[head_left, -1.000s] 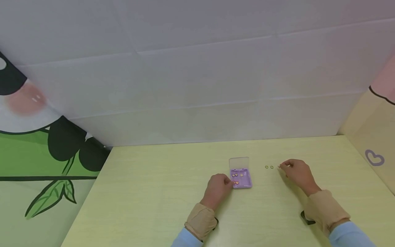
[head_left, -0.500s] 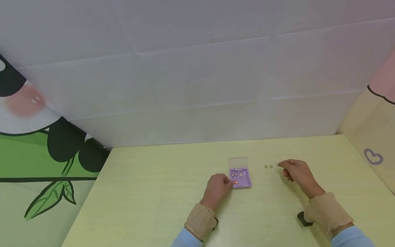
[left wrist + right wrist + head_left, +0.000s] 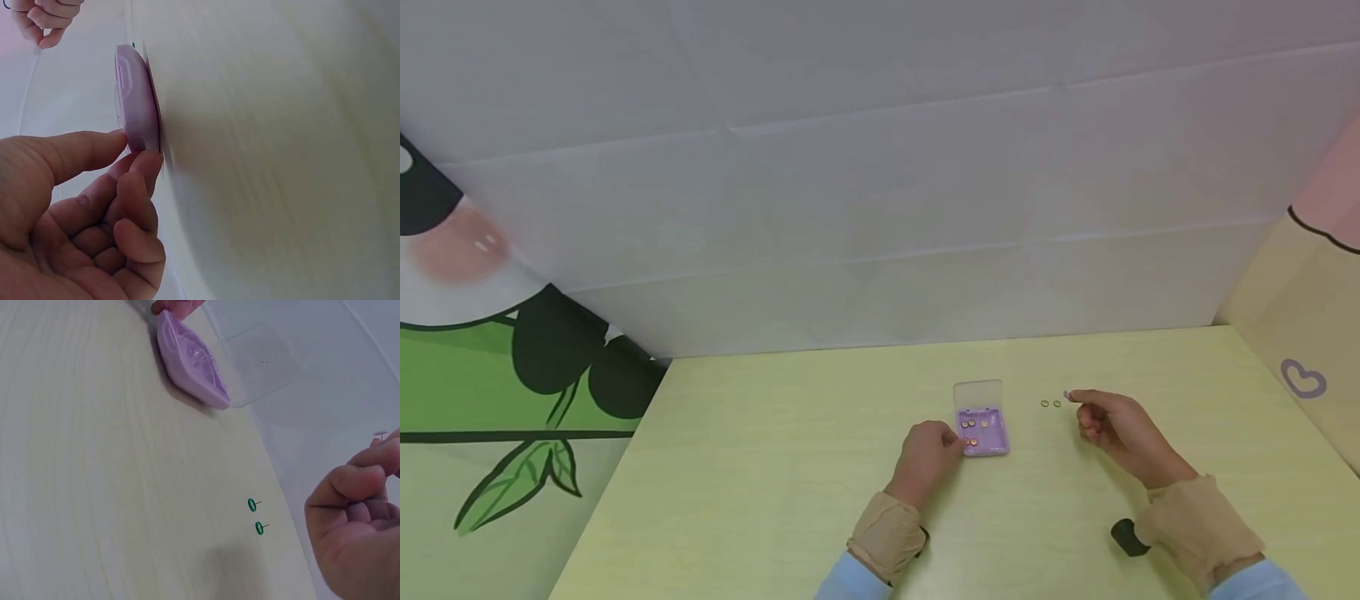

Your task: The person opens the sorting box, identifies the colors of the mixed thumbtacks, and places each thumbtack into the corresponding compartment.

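A small purple case (image 3: 988, 432) with a raised clear lid (image 3: 977, 393) stands on the table, several small round pieces in its compartments. My left hand (image 3: 923, 462) pinches its near left corner; the left wrist view has thumb and fingertips on the purple side wall (image 3: 139, 100). To the right my right hand (image 3: 1116, 425) is lifted over the tabletop. Between its thumb and fingertips it pinches a pale thumbtack (image 3: 380, 433), head upward. Two green thumbtacks (image 3: 252, 504) lie on the table between case and right hand, their points sticking up.
The pale yellow table (image 3: 760, 467) meets a white backdrop (image 3: 865, 292) at its far edge. A printed panel (image 3: 475, 375) borders the left side, and a cream panel with a heart (image 3: 1303, 379) the right. A tan wrist cover (image 3: 1198, 529) bears a dark camera block.
My right hand has risen slightly and shifted left, turning so that the thumbtack's pale head now shows. The left hand has stayed at the case.
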A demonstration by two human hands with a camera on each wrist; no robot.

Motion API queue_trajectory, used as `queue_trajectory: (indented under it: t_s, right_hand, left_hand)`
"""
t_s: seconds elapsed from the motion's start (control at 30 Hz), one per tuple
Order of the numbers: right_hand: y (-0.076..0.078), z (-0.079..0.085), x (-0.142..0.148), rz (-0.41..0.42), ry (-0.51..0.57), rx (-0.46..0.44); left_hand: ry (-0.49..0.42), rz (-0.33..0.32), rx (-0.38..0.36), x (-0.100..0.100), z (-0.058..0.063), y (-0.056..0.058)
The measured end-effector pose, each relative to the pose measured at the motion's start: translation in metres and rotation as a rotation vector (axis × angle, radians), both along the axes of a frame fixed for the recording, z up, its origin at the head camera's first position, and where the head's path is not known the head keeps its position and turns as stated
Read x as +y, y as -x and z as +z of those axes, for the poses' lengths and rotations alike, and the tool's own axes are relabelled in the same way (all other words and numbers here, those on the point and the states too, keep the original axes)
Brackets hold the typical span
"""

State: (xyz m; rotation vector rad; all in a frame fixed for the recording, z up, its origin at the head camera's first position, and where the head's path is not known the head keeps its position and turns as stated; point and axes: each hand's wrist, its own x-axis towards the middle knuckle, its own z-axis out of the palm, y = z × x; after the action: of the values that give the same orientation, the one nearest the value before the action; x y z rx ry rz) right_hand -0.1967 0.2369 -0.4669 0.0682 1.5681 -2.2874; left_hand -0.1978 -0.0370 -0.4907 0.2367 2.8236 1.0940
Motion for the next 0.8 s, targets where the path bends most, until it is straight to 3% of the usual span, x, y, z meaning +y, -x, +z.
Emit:
queue_trajectory:
  t_s: [0.27,0.53,0.8]
  right_hand:
    - [0.017,0.001,0.004,0.156,0.305,0.081]
    - [0.043,0.004,0.007,0.308,0.621,0.061]
    - [0.069,0.008,0.011,0.366,0.704,0.056]
  left_hand:
    - [-0.001,0.021,-0.002,0.006,0.001,0.011]
    - [-0.003,0.060,-0.006,0.015,0.002,0.027]
    - [-0.007,0.103,-0.012,0.025,0.009,0.044]
